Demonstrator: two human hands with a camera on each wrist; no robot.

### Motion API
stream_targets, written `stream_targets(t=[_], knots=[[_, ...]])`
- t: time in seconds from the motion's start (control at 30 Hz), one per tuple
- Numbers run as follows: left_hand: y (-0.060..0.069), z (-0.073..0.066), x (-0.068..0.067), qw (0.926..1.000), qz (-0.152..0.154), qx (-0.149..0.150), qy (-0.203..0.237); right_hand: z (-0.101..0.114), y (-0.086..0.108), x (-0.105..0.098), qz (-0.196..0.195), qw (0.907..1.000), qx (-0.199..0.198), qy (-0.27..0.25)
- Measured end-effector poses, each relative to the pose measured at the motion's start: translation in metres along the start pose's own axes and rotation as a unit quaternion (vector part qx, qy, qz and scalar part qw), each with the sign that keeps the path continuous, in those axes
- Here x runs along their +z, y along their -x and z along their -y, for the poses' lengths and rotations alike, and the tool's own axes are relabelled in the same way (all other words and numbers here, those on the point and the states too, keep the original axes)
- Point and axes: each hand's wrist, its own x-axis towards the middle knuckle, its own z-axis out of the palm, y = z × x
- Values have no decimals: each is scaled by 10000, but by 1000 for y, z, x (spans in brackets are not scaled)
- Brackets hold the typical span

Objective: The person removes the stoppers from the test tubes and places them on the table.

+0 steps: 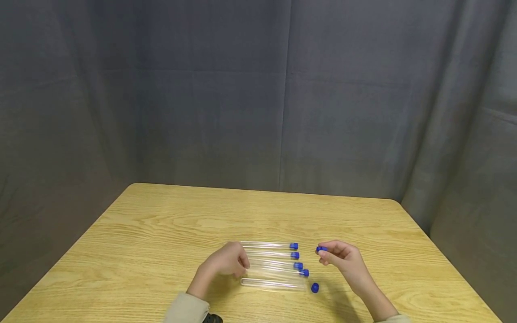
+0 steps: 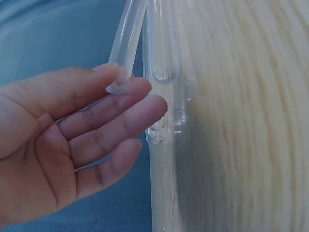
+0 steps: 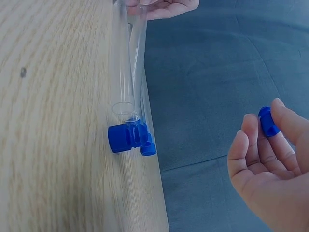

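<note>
My left hand [image 1: 227,260] is at the left ends of the clear tubes; in the left wrist view its thumb and forefinger pinch the rounded end of a tube [image 2: 126,38], lifted off the table. Which tube in the row this is, I cannot tell. Raised to the right of the row, my right hand [image 1: 349,264] pinches a blue cap [image 1: 322,249] between thumb and fingers, also visible in the right wrist view [image 3: 268,122]. An uncapped tube [image 1: 272,283] lies nearest me, and a loose blue cap [image 1: 315,287] rests just right of its mouth.
Several tubes with blue caps [image 1: 294,246] lie side by side behind the uncapped one, their caps pointing right. The wooden table [image 1: 202,206] reaches back to a grey curtain [image 1: 210,112]. A dark band [image 1: 212,318] is on the left wrist.
</note>
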Motion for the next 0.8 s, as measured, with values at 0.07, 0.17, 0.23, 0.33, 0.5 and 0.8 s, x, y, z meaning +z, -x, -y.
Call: stream_targets(t=[0.07,0.17,0.23,0.33,0.5,0.8], knots=[[-1,0,2,9999,-40,-38,-86,0,0,0,-15,10000,28,11],[-2,0,3,9995,-79,-148,-255,-1,0,0,-6,10000,42,-5],[-3,0,4,9991,-109,-203,-348,-1,0,-1,1,10000,31,-7],[-3,-1,4,9983,-158,-286,-491,-1,0,-1,30,10000,5,-12],[-4,-1,6,9966,-217,-396,-696,-2,0,-1,103,9999,-47,-32],[-4,0,8,9944,-187,-460,-935,-3,0,-1,-116,9999,96,-40]])
